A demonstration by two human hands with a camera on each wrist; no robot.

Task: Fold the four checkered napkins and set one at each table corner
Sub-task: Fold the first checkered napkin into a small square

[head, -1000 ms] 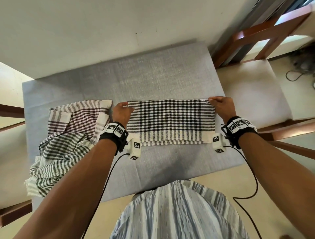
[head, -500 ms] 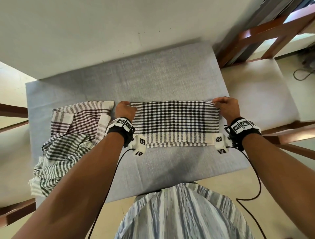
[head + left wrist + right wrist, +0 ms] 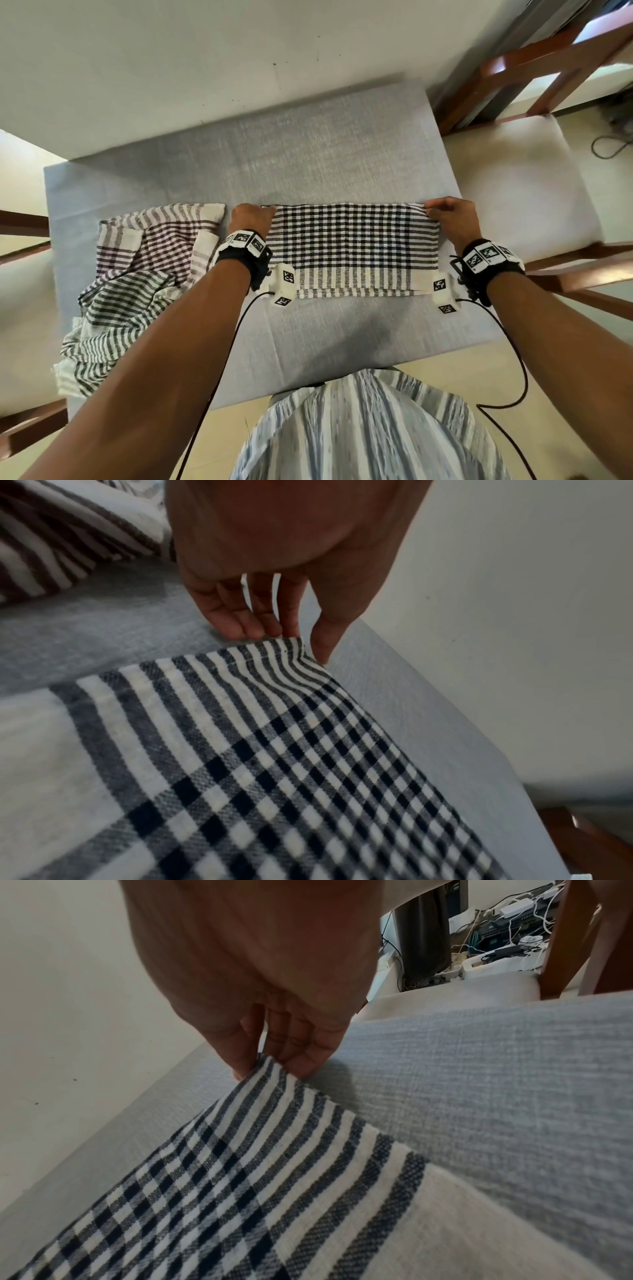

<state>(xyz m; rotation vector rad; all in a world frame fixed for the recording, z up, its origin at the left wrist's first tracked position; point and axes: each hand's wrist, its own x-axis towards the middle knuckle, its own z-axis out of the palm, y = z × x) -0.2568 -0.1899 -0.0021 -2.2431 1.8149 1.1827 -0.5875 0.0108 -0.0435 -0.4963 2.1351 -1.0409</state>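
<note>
Both arms reach forward over the counter (image 3: 308, 154), wrists low, palms turned down. The left hand (image 3: 249, 219) pinches the far left corner of the napkin (image 3: 349, 246) between thumb and fingers (image 3: 253, 620), the corner lifted a little off the counter. The right hand (image 3: 452, 222) pinches the far right corner the same way, its fingers (image 3: 301, 1047) curled around the edge. The napkin lies folded as a wide band in the middle of the counter, stretched between both hands. Left of the napkin, beside the left hand, a pile (image 3: 137, 274) of other napkins lies crumpled
</note>
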